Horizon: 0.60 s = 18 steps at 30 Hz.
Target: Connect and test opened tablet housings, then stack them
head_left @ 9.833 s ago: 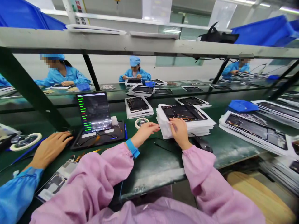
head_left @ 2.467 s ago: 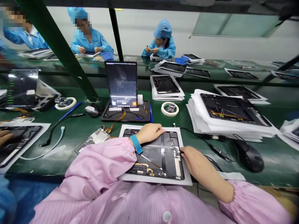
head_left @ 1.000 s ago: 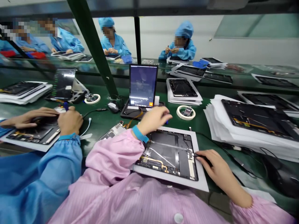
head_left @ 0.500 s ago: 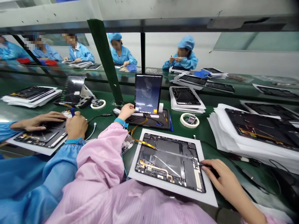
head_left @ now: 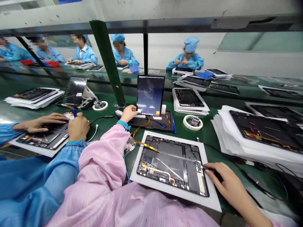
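An opened tablet back housing (head_left: 172, 164) lies on a white sheet (head_left: 214, 203) right in front of me. My right hand (head_left: 224, 184) rests at its right edge, fingers closed on a black cable plug pressed against the housing's side. My left hand (head_left: 129, 113) reaches forward to the lower left corner of an upright tablet screen (head_left: 150, 94) standing in a black jig (head_left: 153, 123); its fingers are curled at the screen's base, and what they touch is hidden. An orange flex cable (head_left: 142, 143) runs from the jig toward the housing.
A tall stack of housings on white sheets (head_left: 258, 132) sits at right, a smaller stack (head_left: 189, 99) behind. A tape roll (head_left: 193, 122) and blue pen (head_left: 173, 124) lie near the jig. A co-worker's blue-sleeved hands (head_left: 75, 127) work on a housing at left. A green post (head_left: 107, 60) stands ahead.
My left hand left the housing and reached forward to the base of the upright screen, where it stays. My right hand has kept its place at the housing's right edge.
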### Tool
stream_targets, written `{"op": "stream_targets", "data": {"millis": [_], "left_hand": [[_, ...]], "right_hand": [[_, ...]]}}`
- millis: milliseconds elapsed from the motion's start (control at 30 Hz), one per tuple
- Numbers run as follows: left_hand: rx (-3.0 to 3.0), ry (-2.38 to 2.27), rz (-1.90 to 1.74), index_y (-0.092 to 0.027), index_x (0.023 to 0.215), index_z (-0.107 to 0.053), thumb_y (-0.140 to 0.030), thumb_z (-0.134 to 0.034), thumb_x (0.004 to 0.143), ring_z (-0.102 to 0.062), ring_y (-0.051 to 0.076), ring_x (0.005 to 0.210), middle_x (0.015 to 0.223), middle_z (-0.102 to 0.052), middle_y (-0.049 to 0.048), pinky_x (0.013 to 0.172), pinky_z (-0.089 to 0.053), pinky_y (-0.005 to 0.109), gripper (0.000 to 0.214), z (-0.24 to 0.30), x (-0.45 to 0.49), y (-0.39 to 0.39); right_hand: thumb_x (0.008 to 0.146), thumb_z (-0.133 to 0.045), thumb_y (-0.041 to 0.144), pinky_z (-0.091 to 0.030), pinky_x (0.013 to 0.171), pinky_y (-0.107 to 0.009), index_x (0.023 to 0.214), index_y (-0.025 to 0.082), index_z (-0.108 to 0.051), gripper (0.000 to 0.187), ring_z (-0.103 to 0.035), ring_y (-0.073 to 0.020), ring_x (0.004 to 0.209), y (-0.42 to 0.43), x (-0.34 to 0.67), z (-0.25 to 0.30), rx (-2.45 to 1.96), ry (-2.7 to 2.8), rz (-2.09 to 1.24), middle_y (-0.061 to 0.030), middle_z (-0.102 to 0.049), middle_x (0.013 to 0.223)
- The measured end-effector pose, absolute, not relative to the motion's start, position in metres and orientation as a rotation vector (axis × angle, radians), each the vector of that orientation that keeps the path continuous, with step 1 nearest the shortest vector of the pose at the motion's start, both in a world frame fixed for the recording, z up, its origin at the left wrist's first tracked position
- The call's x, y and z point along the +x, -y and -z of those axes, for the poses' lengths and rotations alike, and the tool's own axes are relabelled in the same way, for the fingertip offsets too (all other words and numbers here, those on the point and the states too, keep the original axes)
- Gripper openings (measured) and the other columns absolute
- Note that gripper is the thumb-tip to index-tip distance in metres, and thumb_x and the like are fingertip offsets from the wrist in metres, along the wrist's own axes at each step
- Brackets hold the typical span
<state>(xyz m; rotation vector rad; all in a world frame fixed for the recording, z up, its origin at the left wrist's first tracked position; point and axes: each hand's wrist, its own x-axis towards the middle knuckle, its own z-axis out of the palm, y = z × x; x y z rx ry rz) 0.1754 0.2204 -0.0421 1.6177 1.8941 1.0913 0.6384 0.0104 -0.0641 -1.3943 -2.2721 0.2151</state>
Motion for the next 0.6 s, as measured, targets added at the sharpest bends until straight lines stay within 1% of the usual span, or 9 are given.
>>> {"op": "stream_targets", "data": {"millis": [167,233,267,333,433,533,600], "left_hand": [[1.639,-1.927,-1.129,-0.015,0.080,-0.059,-0.029,-0.069,0.070,-0.064,0.018,0.075,0.078,-0.067,0.0045,0.073,-0.050,0.028,0.019,0.045,0.178,-0.220],[1.657,-1.949,-1.143,-0.015,0.082,-0.059,-0.032,-0.068,0.073,-0.064,0.019,0.075,0.079,-0.067,0.0054,0.074,-0.051,0.030,0.021,0.044,0.180,-0.219],[1.667,-1.961,-1.153,-0.015,0.086,-0.060,-0.033,-0.068,0.074,-0.064,0.020,0.077,0.082,-0.067,0.0065,0.076,-0.051,0.031,0.023,0.043,0.181,-0.217],[1.695,-1.998,-1.190,-0.014,0.099,-0.060,-0.032,-0.066,0.078,-0.064,0.023,0.090,0.096,-0.068,0.0104,0.086,-0.050,0.035,0.029,0.036,0.186,-0.211],[1.910,-2.154,-1.211,-0.012,0.114,-0.057,-0.025,-0.056,0.084,-0.053,0.030,0.115,0.115,-0.062,0.0160,0.101,-0.041,0.044,0.032,0.024,0.205,-0.195],[2.229,-2.219,-1.098,-0.009,0.123,-0.053,-0.019,-0.045,0.087,-0.043,0.032,0.127,0.127,-0.057,0.0174,0.105,-0.038,0.046,0.037,0.017,0.232,-0.178],[2.337,-2.188,-1.016,-0.007,0.128,-0.049,-0.019,-0.043,0.087,-0.036,0.032,0.133,0.139,-0.049,0.0179,0.106,-0.036,0.047,0.043,0.019,0.249,-0.171]], "right_hand": [[0.093,-0.051,0.039,-0.051,0.072,-0.035,0.097,0.022,-0.064,0.023,-0.061,-0.0205,0.079,-0.011,0.639,0.064,-1.390,2.281,-0.210,-0.0056,-0.065,0.086],[0.093,-0.050,0.040,-0.051,0.072,-0.034,0.098,0.022,-0.064,0.023,-0.061,-0.0203,0.079,-0.010,0.639,0.064,-1.388,2.283,-0.207,-0.0054,-0.065,0.086],[0.093,-0.050,0.039,-0.051,0.072,-0.034,0.098,0.022,-0.064,0.023,-0.061,-0.0203,0.079,-0.010,0.640,0.064,-1.387,2.286,-0.207,-0.0053,-0.065,0.086],[0.093,-0.050,0.039,-0.051,0.072,-0.035,0.099,0.022,-0.064,0.023,-0.061,-0.0205,0.080,-0.010,0.640,0.065,-1.385,2.293,-0.209,-0.0055,-0.065,0.087],[0.093,-0.051,0.039,-0.051,0.073,-0.035,0.099,0.022,-0.064,0.023,-0.062,-0.0208,0.080,-0.011,0.642,0.067,-1.384,2.295,-0.205,-0.0058,-0.065,0.088],[0.093,-0.051,0.040,-0.051,0.073,-0.035,0.099,0.022,-0.064,0.023,-0.062,-0.0209,0.081,-0.012,0.643,0.069,-1.383,2.289,-0.202,-0.0057,-0.065,0.088],[0.093,-0.051,0.040,-0.052,0.073,-0.035,0.100,0.022,-0.064,0.023,-0.062,-0.0209,0.081,-0.012,0.643,0.071,-1.381,2.285,-0.200,-0.0054,-0.066,0.089]]}}
